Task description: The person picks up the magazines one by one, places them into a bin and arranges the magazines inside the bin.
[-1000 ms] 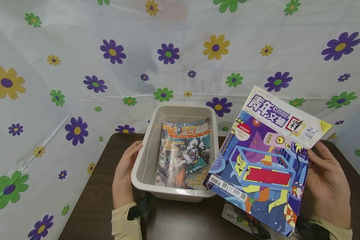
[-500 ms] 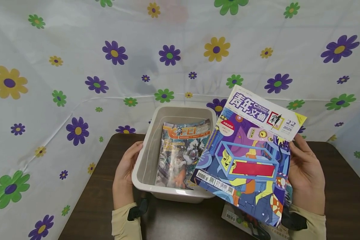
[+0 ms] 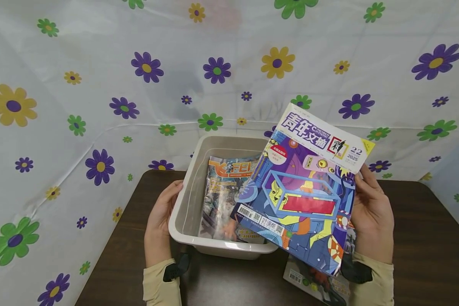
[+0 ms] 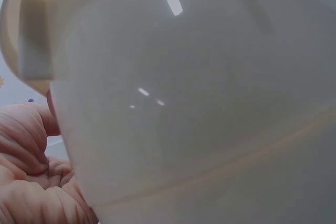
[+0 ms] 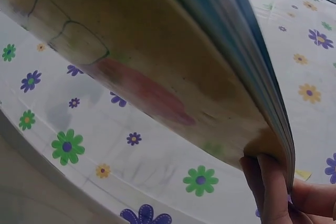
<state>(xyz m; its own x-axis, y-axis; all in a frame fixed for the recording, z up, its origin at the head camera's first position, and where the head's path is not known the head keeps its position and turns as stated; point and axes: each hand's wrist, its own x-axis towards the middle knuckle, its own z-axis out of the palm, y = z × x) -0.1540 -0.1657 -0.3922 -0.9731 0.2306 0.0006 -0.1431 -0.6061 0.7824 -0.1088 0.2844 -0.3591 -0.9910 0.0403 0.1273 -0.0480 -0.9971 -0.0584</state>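
Observation:
My right hand [image 3: 372, 212] pinches a magazine [image 3: 306, 187] with a purple and blue cover by its right edge, fingers underneath. The magazine is tilted and overlaps the right side of a pale grey plastic basin [image 3: 185, 212]. In the right wrist view, its back cover [image 5: 131, 51] and page edges show above the gripping fingers [image 5: 273, 187]. My left hand [image 3: 161, 212] grips the basin's left side below the rim; part of the fingers is hidden behind the wall. Inside the basin lies another magazine [image 3: 219, 199] with an orange title, partly covered in this view.
A further magazine [image 3: 296, 276] lies on the dark wooden table [image 3: 222, 280] beneath the right hand, mostly covered. Behind the table hangs a white sheet [image 3: 168, 34] with purple, green and yellow flowers.
My right hand has carried the purple magazine leftward, so it now covers the basin's right rim and part of the magazine inside. The left hand and basin have stayed in place.

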